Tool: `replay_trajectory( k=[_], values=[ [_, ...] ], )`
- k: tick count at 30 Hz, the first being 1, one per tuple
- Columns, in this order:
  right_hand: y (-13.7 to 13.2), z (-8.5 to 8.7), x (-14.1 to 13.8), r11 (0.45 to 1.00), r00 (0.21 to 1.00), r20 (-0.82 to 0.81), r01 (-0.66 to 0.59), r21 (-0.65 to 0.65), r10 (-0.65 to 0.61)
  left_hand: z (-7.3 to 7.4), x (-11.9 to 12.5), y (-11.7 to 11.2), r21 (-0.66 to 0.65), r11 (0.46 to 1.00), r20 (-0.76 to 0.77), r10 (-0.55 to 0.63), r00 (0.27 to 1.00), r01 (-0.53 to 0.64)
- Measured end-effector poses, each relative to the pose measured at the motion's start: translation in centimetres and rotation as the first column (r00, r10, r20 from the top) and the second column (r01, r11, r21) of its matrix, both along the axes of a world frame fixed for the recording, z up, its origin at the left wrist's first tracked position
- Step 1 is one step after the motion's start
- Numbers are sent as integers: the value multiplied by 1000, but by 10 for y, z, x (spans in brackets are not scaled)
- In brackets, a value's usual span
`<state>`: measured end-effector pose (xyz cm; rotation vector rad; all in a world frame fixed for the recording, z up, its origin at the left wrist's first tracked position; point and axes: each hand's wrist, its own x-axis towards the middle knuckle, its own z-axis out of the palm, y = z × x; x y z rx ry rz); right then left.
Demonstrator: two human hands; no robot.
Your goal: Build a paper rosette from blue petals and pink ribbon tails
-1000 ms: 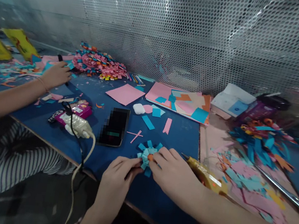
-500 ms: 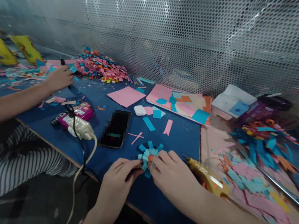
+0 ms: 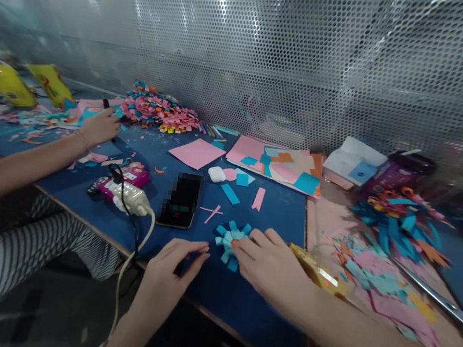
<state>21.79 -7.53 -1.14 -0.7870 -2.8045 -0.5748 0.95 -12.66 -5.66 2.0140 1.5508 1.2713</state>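
A small blue paper flower (image 3: pixel 228 241) with an orange centre lies on the blue table (image 3: pixel 278 210) near the front edge. My right hand (image 3: pixel 270 263) reaches in from the right, and its fingertips pinch the flower's right side at the orange centre. My left hand (image 3: pixel 173 264) hovers just left of the flower with its fingers loosely stretched toward it, apart from it and holding nothing.
A yellow glue gun (image 3: pixel 318 271) lies just behind my right hand. A phone (image 3: pixel 181 201), a corded power strip (image 3: pixel 128 196), a white earbud case (image 3: pixel 216 174) and loose paper strips lie beyond. A co-worker's hand (image 3: pixel 99 126) rests at left near a paper pile (image 3: pixel 158 109). A perforated metal screen (image 3: pixel 276 57) backs the table.
My left hand has let go of the flower and drawn back to the left. My right hand stays on it. The camera view has shifted slightly.
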Motion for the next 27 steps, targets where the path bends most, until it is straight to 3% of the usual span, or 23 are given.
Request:
replay_trajectory(
  k=[6, 8, 14, 16, 19, 23, 27],
  values=[
    [15, 37, 15, 989, 969, -245, -32, -145, -4, 10, -15, -5, -12, 992, 39, 128, 991, -128],
    [19, 43, 18, 988, 963, -268, -71, -136, 33, 14, -17, -8, 5, 988, 54, 155, 986, -156],
    [22, 23, 20, 946, 954, 0, -297, -130, 300, 19, -12, -11, 40, 996, 11, 84, 996, -84],
    [21, 19, 23, 938, 946, 51, -310, -156, 321, 19, -9, -10, 52, 998, -24, 43, 999, -41],
    [29, 26, 34, 952, 971, 27, -226, -206, 237, 19, -6, -7, 65, 997, -107, -37, 994, 44],
    [72, 40, 50, 969, 998, -23, 55, -243, -63, 17, -3, 1, 54, 976, -267, -191, 944, 213],
    [115, 28, 51, 942, 971, 37, 238, -237, -236, 12, 3, 8, 43, 961, -420, -230, 878, 272]
  ],
)
